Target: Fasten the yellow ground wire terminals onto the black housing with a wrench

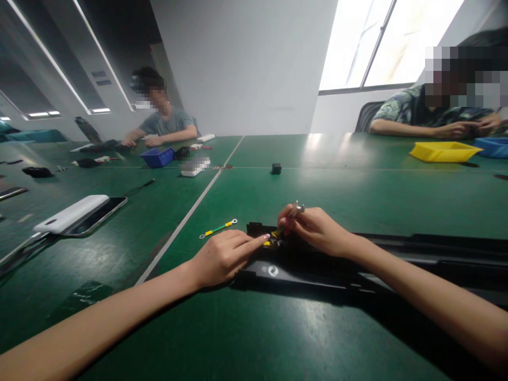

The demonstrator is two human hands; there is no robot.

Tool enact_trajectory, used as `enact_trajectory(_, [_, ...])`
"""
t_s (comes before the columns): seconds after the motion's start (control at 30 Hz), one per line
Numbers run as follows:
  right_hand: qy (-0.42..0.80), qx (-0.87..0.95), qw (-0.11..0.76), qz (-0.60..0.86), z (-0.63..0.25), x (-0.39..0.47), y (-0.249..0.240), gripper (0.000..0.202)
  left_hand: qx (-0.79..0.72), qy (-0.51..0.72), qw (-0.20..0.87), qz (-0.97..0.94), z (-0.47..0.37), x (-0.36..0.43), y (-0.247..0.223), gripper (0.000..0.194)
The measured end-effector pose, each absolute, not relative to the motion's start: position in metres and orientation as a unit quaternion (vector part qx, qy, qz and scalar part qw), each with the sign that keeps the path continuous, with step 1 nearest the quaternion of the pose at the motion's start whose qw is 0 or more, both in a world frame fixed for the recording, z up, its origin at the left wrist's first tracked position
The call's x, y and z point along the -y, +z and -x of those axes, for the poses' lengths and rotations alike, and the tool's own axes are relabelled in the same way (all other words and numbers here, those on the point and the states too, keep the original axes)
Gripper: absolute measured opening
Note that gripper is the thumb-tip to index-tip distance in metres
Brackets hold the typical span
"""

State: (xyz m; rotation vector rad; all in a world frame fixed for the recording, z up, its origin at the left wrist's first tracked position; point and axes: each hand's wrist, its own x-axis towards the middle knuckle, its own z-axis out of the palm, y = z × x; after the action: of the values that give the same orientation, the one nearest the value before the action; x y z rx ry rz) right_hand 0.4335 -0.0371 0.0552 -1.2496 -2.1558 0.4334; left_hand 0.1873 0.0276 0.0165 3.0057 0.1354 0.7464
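Note:
A long black channel-shaped housing (309,272) lies on the green table, with a small round white mark near its left end. My left hand (226,256) grips that end, its index finger stretched over the rim onto a yellow-sleeved wire end (268,243) inside. Pinched in my right hand (317,227) is a silver open-ended wrench (297,208), its forked end pointing up. The wrench's lower end is hidden by my fingers and the channel. Left of the channel, a short green wire with yellow sleeves and ring terminals (218,228) lies on the table.
A small black block (276,169) stands farther back. Phones (75,214) with cables lie at left. Two people sit across the table, near a blue bin (157,157) and a yellow bin (444,152). A pale seam line (186,210) crosses the table.

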Motion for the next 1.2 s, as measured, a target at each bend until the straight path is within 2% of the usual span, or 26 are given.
enact_trajectory(0.37, [0.226, 0.804, 0.314, 0.451, -0.4300, 0.0392, 0.0586, 0.022, -0.042, 0.249, 0.015, -0.967, -0.1874, -0.0274, 0.0168, 0.042])
enact_trajectory(0.9, [0.164, 0.812, 0.312, 0.465, -0.4331, 0.0373, 0.0562, 0.023, -0.042, 0.245, 0.013, -0.968, -0.1872, -0.0270, 0.0172, 0.041])
enact_trajectory(1.2, [0.181, 0.809, 0.310, 0.465, -0.4331, 0.0376, 0.0535, 0.024, -0.041, 0.233, 0.019, -0.971, -0.1866, -0.0269, 0.0135, 0.043])
